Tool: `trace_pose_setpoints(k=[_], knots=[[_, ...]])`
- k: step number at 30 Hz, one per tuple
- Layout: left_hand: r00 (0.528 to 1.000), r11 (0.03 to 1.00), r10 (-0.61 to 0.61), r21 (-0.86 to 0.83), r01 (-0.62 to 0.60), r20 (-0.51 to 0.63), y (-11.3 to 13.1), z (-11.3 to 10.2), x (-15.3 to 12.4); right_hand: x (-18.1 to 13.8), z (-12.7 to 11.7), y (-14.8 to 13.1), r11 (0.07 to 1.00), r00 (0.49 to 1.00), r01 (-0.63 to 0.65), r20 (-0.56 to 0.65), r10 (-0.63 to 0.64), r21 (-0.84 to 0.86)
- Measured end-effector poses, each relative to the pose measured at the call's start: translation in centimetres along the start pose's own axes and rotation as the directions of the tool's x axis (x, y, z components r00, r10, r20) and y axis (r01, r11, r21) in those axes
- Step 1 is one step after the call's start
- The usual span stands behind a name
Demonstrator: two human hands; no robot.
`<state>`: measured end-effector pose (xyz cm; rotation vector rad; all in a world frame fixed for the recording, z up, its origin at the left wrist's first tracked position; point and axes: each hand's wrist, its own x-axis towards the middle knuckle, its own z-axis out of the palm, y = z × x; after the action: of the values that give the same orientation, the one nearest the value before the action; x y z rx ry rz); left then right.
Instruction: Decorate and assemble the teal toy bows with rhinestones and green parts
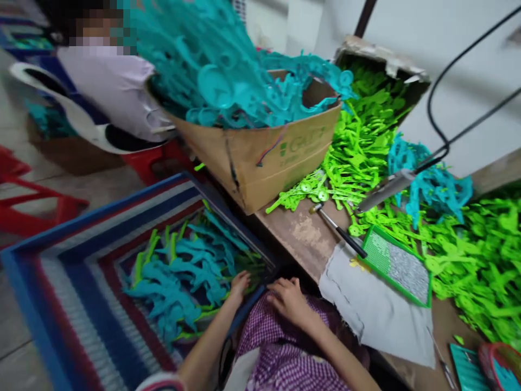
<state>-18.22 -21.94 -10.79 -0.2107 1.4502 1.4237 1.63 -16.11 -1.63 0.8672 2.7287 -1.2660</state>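
Observation:
My left hand is over the inner side of a blue-rimmed bin, close to a pile of teal plastic parts. Its fingers look curled together; what they hold, if anything, is hidden. Lime-green strips lie among the teal parts. My right hand is by the near corner of the bin, above the checkered purple cloth on my lap, fingers apart and with nothing visible in it. The striped bin stands at my left.
A cardboard box heaped with teal parts stands on the bench. Green parts are piled behind it and at right. A hammer, a green tray of small metal pieces and a grey cloth lie nearby. A person sits at left.

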Motion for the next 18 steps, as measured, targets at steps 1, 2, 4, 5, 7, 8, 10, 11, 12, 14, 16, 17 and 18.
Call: trace_pose_setpoints(k=[1,2,4,5,7,8,10,11,12,14,16,17,18], knots=[[0.998,0.998,0.050,0.051,-0.048,-0.042,0.3,0.5,-0.4,-1.1,-1.2,-0.4,0.995,1.000,0.003,-0.031,0.000,0.100],[0.992,0.992,0.099,0.088,-0.092,-0.074,1.0,1.3,-0.9,-2.1,-2.4,-0.9,0.980,0.998,0.015,-0.069,-0.002,0.197],[0.970,0.962,0.239,0.148,-0.231,-0.044,3.3,3.8,-2.4,-3.2,-4.8,-1.8,0.939,0.987,0.062,-0.158,-0.008,0.339],[0.945,0.931,0.327,0.166,-0.326,0.019,4.9,5.6,-3.5,-3.3,-5.8,-2.1,0.922,0.980,0.090,-0.199,-0.015,0.376],[0.705,0.677,0.645,0.207,-0.706,0.294,8.8,10.2,-6.6,-3.2,-7.4,-2.1,0.913,0.962,0.126,-0.271,-0.018,0.388],[0.541,0.511,0.744,0.189,-0.839,0.391,11.0,12.9,-8.4,-3.1,-7.8,-1.9,0.914,0.951,0.129,-0.310,-0.003,0.386],[0.219,0.201,0.829,0.092,-0.975,0.514,15.3,19.1,-12.0,-3.6,-8.0,-1.0,0.899,0.927,0.101,-0.369,0.071,0.426],[0.112,0.114,0.817,0.031,-0.993,0.565,17.3,22.5,-13.3,-4.2,-7.9,-0.5,0.878,0.916,0.079,-0.382,0.124,0.473],[0.051,0.084,0.793,-0.027,-0.996,0.606,19.3,26.0,-14.3,-5.0,-7.6,0.1,0.847,0.908,0.061,-0.382,0.173,0.528],[0.072,0.190,0.754,-0.112,-0.975,0.653,22.9,33.4,-14.7,-6.7,-6.8,1.0,0.781,0.901,0.042,-0.361,0.239,0.623],[0.279,0.494,0.628,-0.095,-0.864,0.727,25.9,40.3,-13.2,-8.2,-6.1,1.8,0.745,0.885,0.039,-0.369,0.283,0.666],[0.429,0.658,0.514,-0.020,-0.753,0.742,27.2,43.3,-12.1,-8.7,-5.7,2.2,0.736,0.874,0.039,-0.380,0.303,0.676],[0.562,0.766,0.427,0.047,-0.641,0.708,28.3,46.0,-11.0,-9.0,-5.4,2.7,0.729,0.858,0.037,-0.395,0.327,0.683]])
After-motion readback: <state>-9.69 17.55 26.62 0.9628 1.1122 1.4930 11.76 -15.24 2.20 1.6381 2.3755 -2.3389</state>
